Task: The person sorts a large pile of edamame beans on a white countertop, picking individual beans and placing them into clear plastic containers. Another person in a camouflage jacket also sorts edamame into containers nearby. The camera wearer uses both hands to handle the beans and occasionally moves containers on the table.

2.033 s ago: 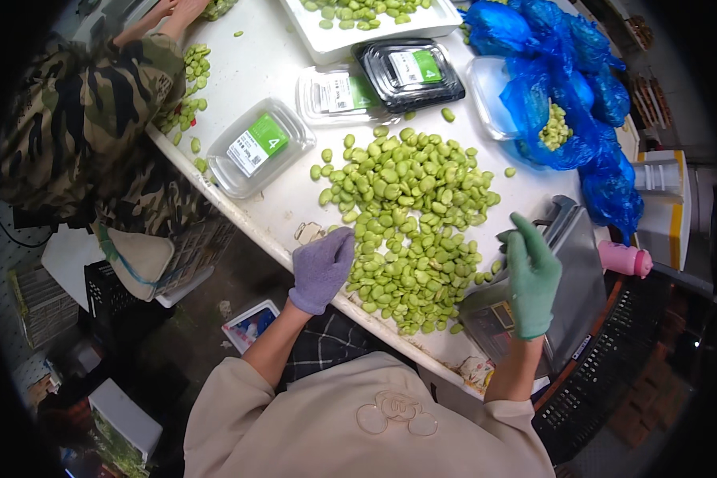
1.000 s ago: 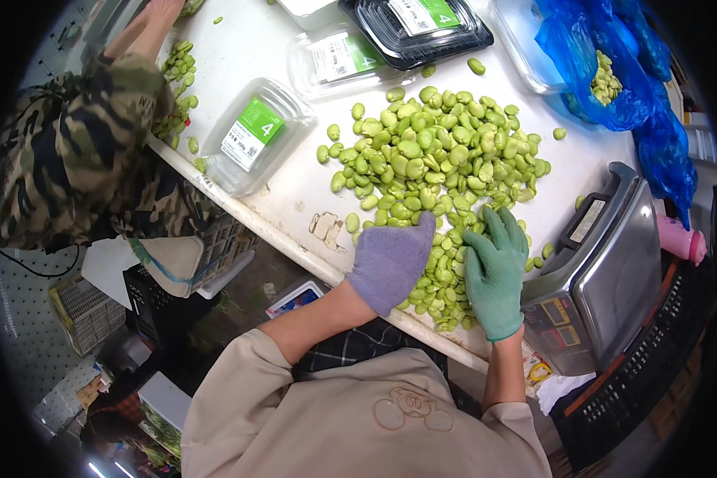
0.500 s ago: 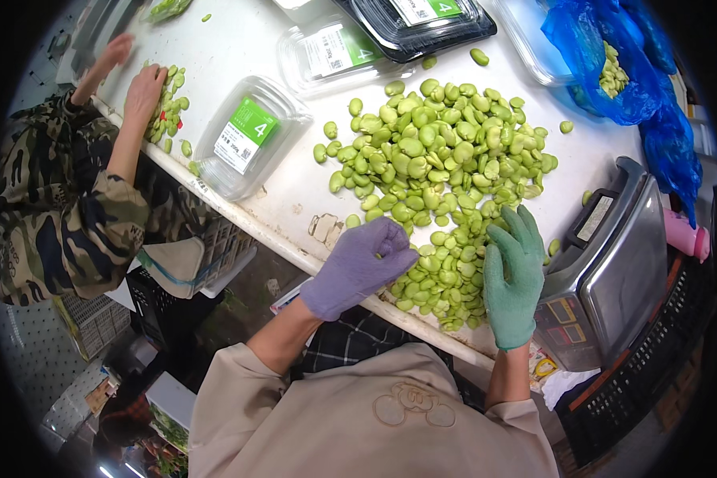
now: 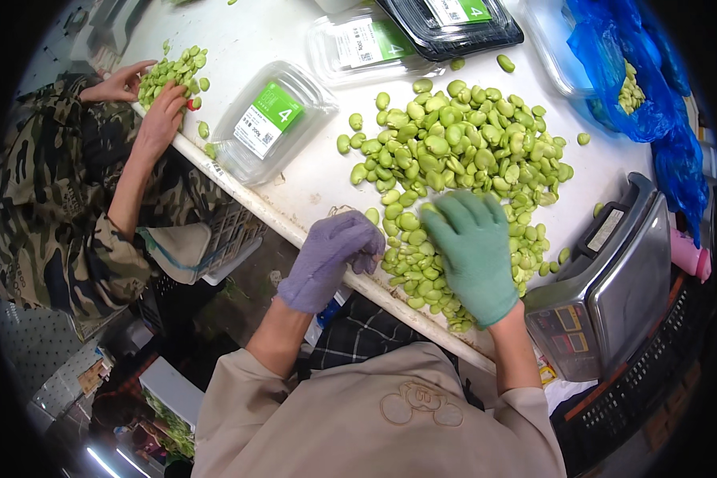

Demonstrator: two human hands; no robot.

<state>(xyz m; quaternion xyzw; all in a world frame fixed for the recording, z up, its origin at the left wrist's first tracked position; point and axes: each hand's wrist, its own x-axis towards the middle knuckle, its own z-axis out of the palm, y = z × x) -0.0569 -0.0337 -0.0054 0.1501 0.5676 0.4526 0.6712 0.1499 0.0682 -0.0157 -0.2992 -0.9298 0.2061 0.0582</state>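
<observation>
A big heap of shelled green broad beans (image 4: 462,147) spreads over the white table (image 4: 319,175) and runs down to its near edge. Over the near part of the heap lies my right hand (image 4: 476,259), in a green glove, its fingers stretched out on the beans. My left hand (image 4: 331,259), in a purple glove, is at the table edge just left of the heap. Its fingers are curled in together, and whatever they hold, if anything, is hidden.
A lidded clear box (image 4: 267,119), another clear box (image 4: 358,48) and a black tray (image 4: 454,28) stand beyond. On the right are a scale (image 4: 613,287) and a blue bag (image 4: 645,127) with beans. A co-worker's hands (image 4: 155,119) touch a smaller bean pile (image 4: 185,68).
My right hand has moved left from the heap's right side onto the beans. The left hand has drawn slightly back toward the table edge. The co-worker's hands have closed in around their pile.
</observation>
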